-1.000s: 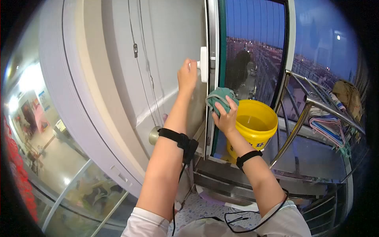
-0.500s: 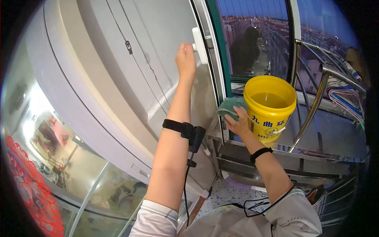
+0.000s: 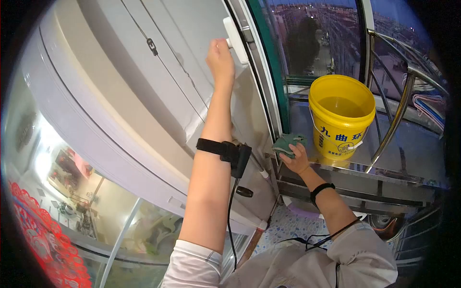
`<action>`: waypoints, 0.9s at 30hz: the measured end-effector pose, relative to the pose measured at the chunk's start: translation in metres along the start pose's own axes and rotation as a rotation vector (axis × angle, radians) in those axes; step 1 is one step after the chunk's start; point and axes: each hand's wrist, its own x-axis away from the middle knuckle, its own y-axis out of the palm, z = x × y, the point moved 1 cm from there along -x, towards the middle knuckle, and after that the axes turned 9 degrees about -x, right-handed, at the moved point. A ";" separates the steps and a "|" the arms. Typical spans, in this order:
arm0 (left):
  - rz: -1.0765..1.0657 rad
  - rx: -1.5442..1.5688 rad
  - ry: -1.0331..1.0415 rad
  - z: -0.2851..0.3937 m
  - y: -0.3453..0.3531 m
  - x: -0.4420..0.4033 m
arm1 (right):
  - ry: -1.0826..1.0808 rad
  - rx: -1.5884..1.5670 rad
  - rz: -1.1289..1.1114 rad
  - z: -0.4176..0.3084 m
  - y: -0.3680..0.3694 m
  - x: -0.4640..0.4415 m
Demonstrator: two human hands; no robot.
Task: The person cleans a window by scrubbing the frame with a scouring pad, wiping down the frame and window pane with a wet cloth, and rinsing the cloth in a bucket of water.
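Observation:
My left hand (image 3: pixel 220 60) is raised and closed round the white window handle (image 3: pixel 235 40) on the frame. Lower and to the right, my right hand (image 3: pixel 296 159) grips a folded green cloth (image 3: pixel 289 143), fingers bent over its near side. The cloth is by the lower part of the window frame (image 3: pixel 274 91); whether it presses on the frame I cannot tell. Just right of it stands a yellow bucket (image 3: pixel 342 129) with dark lettering, upright on a ledge and partly filled with liquid.
Curved metal rails (image 3: pixel 398 120) rise right of the bucket, with several hangers (image 3: pixel 429 111) behind them. Steel shelf bars (image 3: pixel 345 192) run below the ledge. Cords (image 3: pixel 165 72) hang along the left wall. Beyond the window are buildings and a road.
My right hand has moved the cloth downward along the window frame. The view has shifted, so the bucket appears farther right. My left hand stays on the handle.

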 end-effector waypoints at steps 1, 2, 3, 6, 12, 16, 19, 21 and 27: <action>0.017 -0.022 -0.011 0.001 -0.003 0.000 | 0.007 -0.002 -0.001 -0.003 0.002 0.003; 0.012 -0.026 -0.012 -0.004 -0.004 -0.002 | 0.006 0.004 -0.006 -0.006 0.005 0.005; 0.021 -0.026 0.000 -0.007 -0.005 -0.005 | 0.004 0.010 -0.010 -0.008 0.008 0.006; 0.029 -0.022 0.017 -0.015 -0.011 -0.010 | 0.013 0.021 -0.022 -0.013 0.018 0.011; 0.032 0.006 0.070 -0.018 -0.013 -0.011 | 0.103 -0.065 -0.425 -0.023 0.018 0.064; 0.150 -0.087 0.216 -0.009 -0.010 -0.006 | 0.069 -0.096 -0.563 -0.034 0.008 0.086; 0.198 -0.131 0.212 -0.008 -0.007 -0.005 | 0.194 -0.156 -0.720 -0.039 0.019 0.088; 0.200 -0.148 0.224 -0.012 -0.006 -0.009 | 0.297 -0.270 -0.672 -0.051 0.026 0.084; 0.181 -0.123 0.219 -0.013 -0.008 -0.005 | 0.757 -0.569 -0.491 -0.098 0.005 0.072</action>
